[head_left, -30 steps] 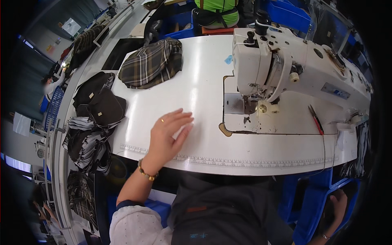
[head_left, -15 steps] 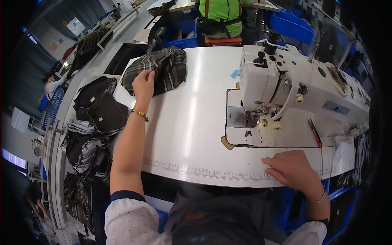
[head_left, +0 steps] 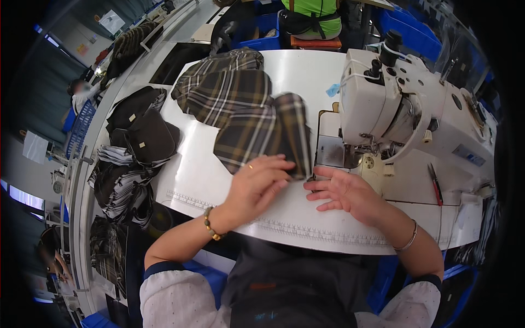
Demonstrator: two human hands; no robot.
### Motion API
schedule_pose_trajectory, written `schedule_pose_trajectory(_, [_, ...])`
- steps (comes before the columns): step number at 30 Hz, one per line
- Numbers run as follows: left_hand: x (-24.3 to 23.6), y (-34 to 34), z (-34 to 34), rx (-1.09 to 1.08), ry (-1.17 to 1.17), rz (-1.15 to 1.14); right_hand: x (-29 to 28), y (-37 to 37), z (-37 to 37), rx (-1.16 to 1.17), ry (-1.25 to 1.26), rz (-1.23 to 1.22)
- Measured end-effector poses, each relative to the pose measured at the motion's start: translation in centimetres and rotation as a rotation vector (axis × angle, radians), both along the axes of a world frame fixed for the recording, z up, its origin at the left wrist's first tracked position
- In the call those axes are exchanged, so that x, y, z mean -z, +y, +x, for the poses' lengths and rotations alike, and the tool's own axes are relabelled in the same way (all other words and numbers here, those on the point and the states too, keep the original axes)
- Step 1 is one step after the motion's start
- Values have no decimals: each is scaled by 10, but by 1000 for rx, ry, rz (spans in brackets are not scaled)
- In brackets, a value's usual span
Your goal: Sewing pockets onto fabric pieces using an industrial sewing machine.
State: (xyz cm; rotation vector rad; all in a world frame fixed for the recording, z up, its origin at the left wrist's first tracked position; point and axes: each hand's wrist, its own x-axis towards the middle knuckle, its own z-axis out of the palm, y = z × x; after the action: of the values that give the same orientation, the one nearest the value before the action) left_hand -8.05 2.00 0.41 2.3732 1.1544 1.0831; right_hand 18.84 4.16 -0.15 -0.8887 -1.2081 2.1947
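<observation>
A brown, black and white plaid cloth piece (head_left: 249, 134) stretches across the white sewing table toward me, its right side folded over and blurred by motion. My left hand (head_left: 256, 188) has its near edge gripped between thumb and fingers. Just right of that edge, my right hand (head_left: 347, 195) holds nothing, its fingers spread over the table beside the needle area of the white sewing machine (head_left: 394, 109). More plaid cloth (head_left: 219, 65) lies bunched behind the piece; whether the two are joined, I cannot tell.
Dark folded pieces with small pale labels (head_left: 150, 136) are stacked left of the table. Red-and-black thread snips (head_left: 436, 185) lie right of the needle area. A measuring scale (head_left: 306, 232) runs along the table's front edge. A person in green (head_left: 314, 16) sits beyond.
My left hand has drawn plaid cloth from the far left toward me and the middle. My right hand has moved left and forward, its fingers spreading. The view has shifted slightly.
</observation>
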Motion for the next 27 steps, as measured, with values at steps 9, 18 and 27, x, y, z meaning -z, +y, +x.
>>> schedule_pose_trajectory(9, [-27, -13, 19, 109, 113, -68, 9, -5, 2, 138, 122, 73])
schedule_pose_trajectory(18, [13, 110, -68, -627, 197, 13, 10, -9, 6, 148, -222, 381])
schedule_pose_trajectory(27, [-7, 181, -110, -700, 79, -73, -3, -17, -4, 244, -455, 809])
